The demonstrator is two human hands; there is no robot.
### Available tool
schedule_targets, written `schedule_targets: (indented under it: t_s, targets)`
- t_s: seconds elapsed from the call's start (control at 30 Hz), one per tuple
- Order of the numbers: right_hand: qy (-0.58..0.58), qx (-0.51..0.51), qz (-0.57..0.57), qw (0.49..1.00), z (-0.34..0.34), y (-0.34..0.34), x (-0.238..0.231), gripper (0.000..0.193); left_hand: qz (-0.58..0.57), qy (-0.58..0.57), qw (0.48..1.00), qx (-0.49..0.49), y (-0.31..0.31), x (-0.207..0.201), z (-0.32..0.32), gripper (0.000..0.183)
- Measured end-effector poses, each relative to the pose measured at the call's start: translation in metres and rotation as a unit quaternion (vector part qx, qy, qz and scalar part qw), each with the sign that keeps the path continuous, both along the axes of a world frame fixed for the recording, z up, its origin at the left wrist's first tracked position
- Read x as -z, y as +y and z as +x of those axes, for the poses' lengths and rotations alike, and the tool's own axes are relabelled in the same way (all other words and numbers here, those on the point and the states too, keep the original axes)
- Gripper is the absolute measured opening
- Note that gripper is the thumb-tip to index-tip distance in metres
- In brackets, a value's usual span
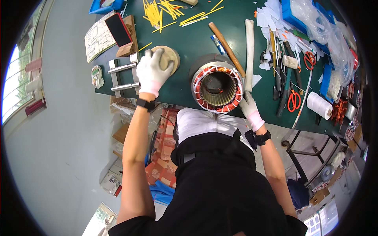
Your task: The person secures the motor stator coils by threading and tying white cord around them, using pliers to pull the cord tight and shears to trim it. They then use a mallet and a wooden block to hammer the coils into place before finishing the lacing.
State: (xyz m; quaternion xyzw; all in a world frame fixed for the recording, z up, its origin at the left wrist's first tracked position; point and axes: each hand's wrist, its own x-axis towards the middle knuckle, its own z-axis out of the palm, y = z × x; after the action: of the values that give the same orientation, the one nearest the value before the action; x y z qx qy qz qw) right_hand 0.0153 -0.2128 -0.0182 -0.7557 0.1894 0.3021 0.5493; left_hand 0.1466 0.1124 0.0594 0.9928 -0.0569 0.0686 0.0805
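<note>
My left hand (151, 72), in a white glove, is curled over a round wooden block with a wide flange (174, 62) on the left part of the table. A motor stator (197, 89) sits at the front edge, its bore turned towards me. Orange-red windings (217, 70) laced with white cord ring its end. Beside the stator's lower right side is my gloved right hand (250, 109), fingers stretched upward close to its wall; the fingertips are partly hidden. A white stick (249, 51) ends just above those fingers, and a brown wooden stick (227, 49) slants behind the stator.
To the left are a metal frame with two bars (124, 69), a phone (118, 29) and a notebook (97, 37). Yellow strips (153, 15) lie at the back. On the right are orange-handled scissors (293, 101), hand tools, a white thread spool (319, 105) and blue bins (293, 15).
</note>
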Motion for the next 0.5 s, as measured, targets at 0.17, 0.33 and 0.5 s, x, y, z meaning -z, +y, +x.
schedule_targets:
  t_s: [0.17,0.33,0.5]
  targets:
    - [0.090,0.263,0.230,0.933,-0.005,0.028,-0.007,0.029,0.015,-0.045,0.999,0.018,-0.037,-0.024,-0.020,0.033]
    - [0.124,0.289,0.265,0.912,0.002,0.034,-0.003,0.028,-0.190,-0.014,0.933,0.306,-0.121,-0.030,-0.101,0.043]
    - [0.135,0.355,0.275,0.883,0.009,0.040,-0.026,0.023,-0.077,0.034,0.954,0.289,-0.137,0.015,-0.111,0.036]
